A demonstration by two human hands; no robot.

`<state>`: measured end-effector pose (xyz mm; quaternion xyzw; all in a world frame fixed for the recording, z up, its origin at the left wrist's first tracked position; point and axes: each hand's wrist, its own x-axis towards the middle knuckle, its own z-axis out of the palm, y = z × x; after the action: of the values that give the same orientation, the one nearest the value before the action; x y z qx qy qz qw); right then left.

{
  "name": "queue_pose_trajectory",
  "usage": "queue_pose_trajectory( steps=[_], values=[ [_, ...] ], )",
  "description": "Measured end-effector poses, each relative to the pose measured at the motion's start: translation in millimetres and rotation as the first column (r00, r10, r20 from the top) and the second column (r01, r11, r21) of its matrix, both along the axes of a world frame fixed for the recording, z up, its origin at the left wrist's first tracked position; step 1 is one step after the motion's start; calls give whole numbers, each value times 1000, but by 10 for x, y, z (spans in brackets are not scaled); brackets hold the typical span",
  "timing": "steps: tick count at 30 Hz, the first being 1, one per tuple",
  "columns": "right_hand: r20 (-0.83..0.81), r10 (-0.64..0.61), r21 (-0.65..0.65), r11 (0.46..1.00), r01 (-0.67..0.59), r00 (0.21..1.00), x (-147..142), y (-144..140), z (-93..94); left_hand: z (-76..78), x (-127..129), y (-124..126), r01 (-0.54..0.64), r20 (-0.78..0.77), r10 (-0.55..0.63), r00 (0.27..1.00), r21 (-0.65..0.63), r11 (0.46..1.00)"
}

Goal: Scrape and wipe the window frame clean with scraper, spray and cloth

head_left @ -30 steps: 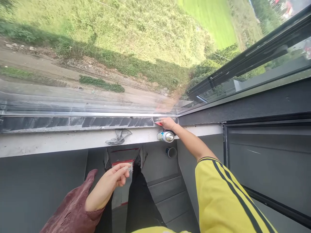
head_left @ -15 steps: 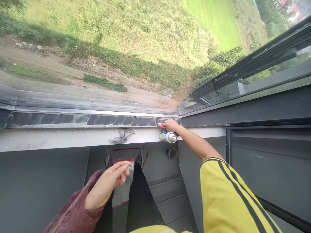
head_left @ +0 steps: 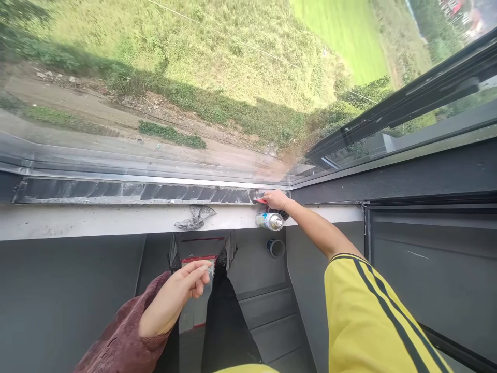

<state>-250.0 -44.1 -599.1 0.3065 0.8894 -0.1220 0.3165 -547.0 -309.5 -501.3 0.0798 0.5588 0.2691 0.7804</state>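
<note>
The right hand (head_left: 276, 199) works close to the corner where the dark window frame (head_left: 163, 192) meets the side frame (head_left: 411, 178); open room runs leftward along it. The white ledge (head_left: 97, 220) drops off at its front edge, a spray can (head_left: 267, 221) lying just below the hand. The right grip holds a scraper (head_left: 261, 200) at the frame, red and partly hidden. The left hand's (head_left: 182, 285) grip is narrow; I cannot tell whether it holds anything.

One head-worn view looks forward and steeply down, close above the left hand (head_left: 174, 294), toward the white sill (head_left: 116, 220).
</note>
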Motion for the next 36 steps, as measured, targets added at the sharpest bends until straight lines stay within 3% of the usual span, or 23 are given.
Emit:
queue_pose_trajectory(
  steps=[3, 8, 14, 18, 24, 29, 34, 36],
  values=[
    [-19, -81, 82, 993, 82, 997, 3, -2, -32, -8, 10, -10, 3, -7, -3, 1000, 8, 1000],
    [-26, 11, 0, 1000, -11, 1000, 121, -69, -77, -7, 19, 6, -1, -7, 1, 1000, 2, 1000],
    [-58, -38, 122, 992, 45, 998, 177, -91, -96, -6, 37, 24, 36, 22, -36, 999, 6, 999],
    [-36, 22, 21, 1000, -22, 999, 184, -67, -99, -19, 42, 28, 28, 11, -28, 1000, 3, 1000],
    [-99, -86, 129, 987, 99, 991, 202, -77, -142, -11, 40, 45, 39, 6, -39, 999, 1, 999],
    [-65, -35, 34, 999, 37, 997, 234, -115, -127, -8, 40, 41, 25, -7, -25, 1000, -18, 1000],
    [-128, -201, 240, 944, 226, 971, 203, -62, -202, 2, 43, 39, 22, 3, -22, 1000, -21, 1000],
    [-137, -198, 240, 944, 227, 970, 219, -55, -238, 3, 29, 33, 19, -3, -19, 1000, -15, 1000]
  ],
)
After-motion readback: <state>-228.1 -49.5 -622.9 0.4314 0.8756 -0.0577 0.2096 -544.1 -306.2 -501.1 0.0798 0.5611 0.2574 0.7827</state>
